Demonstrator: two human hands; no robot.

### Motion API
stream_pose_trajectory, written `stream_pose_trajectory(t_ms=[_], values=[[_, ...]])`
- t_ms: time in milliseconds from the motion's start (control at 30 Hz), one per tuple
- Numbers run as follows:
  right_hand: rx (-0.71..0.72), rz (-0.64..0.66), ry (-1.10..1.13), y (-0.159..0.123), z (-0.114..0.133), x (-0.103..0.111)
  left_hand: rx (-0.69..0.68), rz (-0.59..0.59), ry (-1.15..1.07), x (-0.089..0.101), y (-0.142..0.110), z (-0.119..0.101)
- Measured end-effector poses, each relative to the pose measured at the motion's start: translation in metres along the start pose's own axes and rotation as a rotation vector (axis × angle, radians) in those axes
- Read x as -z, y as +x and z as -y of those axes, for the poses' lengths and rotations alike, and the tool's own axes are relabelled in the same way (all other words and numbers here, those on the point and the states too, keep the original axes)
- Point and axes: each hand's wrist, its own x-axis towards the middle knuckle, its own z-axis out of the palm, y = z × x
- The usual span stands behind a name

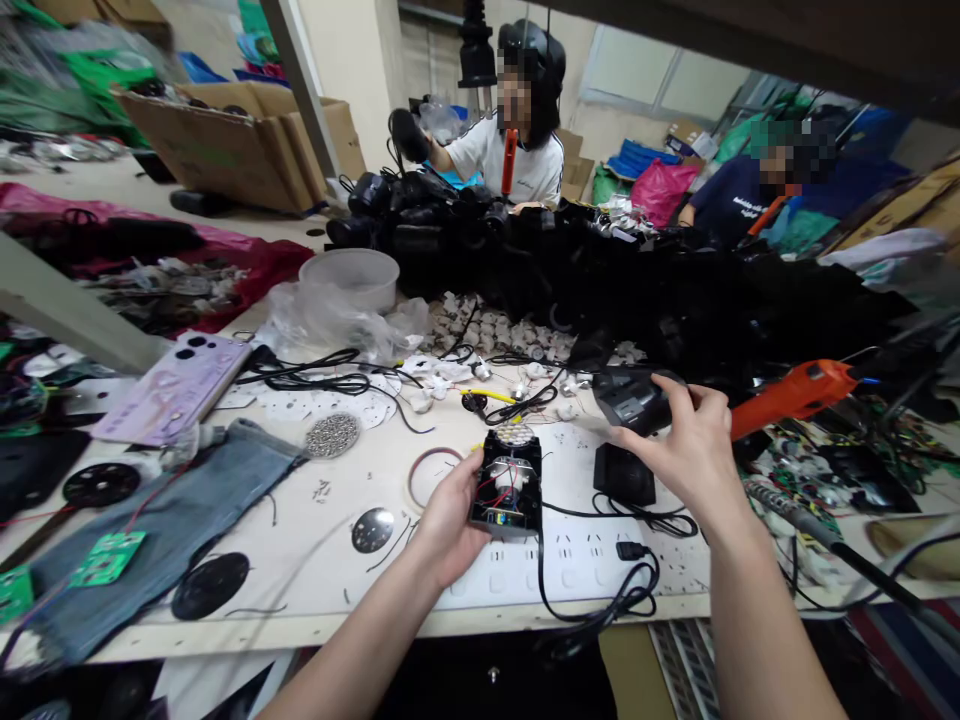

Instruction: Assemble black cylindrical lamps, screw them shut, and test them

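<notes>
My left hand grips an open black plastic housing by its left side, above the white power strip. Red wires, a white part and a small circuit board show inside it, and a black cord runs down from it. A black plastic shell piece is pinched between the thumb and fingers of my right hand, raised over the bench. Below that hand lies a black box-shaped part. An orange electric screwdriver is just right of my right hand, apart from my fingers as far as I can see.
A large heap of black parts fills the back, with small white parts before it. Denim cloth, a phone, a tape roll and a plastic tub lie left. Two people sit across.
</notes>
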Motion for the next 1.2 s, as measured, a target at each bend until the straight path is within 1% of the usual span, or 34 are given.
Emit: stream_pose_trajectory(t_ms=[167,300,400,700,933,1200], values=[[0.101,0.014,0.154,-0.01,0.017,0.01,0.035,0.026,0.003,0.0,-0.001,0.0],[0.166,0.053,0.222,-0.017,0.025,0.01,0.03,0.037,0.002,-0.001,-0.002,0.001],[0.195,0.09,0.25,-0.02,0.026,0.008,0.024,0.034,0.008,-0.002,-0.003,0.0],[0.164,0.122,0.224,-0.025,0.021,0.006,0.027,0.032,0.021,-0.004,-0.003,-0.001],[0.18,0.122,0.247,-0.025,0.021,0.007,0.052,0.018,0.02,-0.006,-0.002,0.001],[0.174,0.137,0.293,-0.023,0.023,0.006,0.063,0.07,0.006,0.001,0.001,0.001]])
